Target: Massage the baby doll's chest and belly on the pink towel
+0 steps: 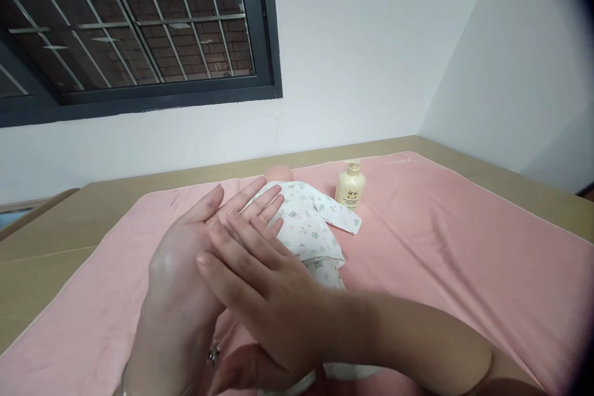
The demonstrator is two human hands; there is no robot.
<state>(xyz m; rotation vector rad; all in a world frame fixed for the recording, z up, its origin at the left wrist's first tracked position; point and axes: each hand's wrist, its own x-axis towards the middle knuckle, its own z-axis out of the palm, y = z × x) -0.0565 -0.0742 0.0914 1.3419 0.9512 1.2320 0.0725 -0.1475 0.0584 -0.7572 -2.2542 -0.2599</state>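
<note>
My left hand (pixel 188 253) is turned palm up with its fingers stretched out; the skin near its wrist looks shiny. Across its palm and fingers lies my right hand (pixel 273 284), back upward, fingers extended and touching the left. Behind the hands, a doll-like figure in white patterned baby clothes (pixel 301 223) lies on the pink blanket (pixel 440 229). Its rounded skin-coloured head (pixel 278 173) shows at the far end, while my hands and forearm hide much of its body. A pale yellow pump bottle (pixel 350 189) stands upright on the blanket, right of the figure's sleeve.
The blanket covers most of a light brown surface (pixel 65 223), whose back edge meets a white wall (pixel 352 62). A dark-framed window (pixel 276 43) with metal bars is at upper left. A bracelet with a small charm (pixel 214 351) hangs at my left wrist.
</note>
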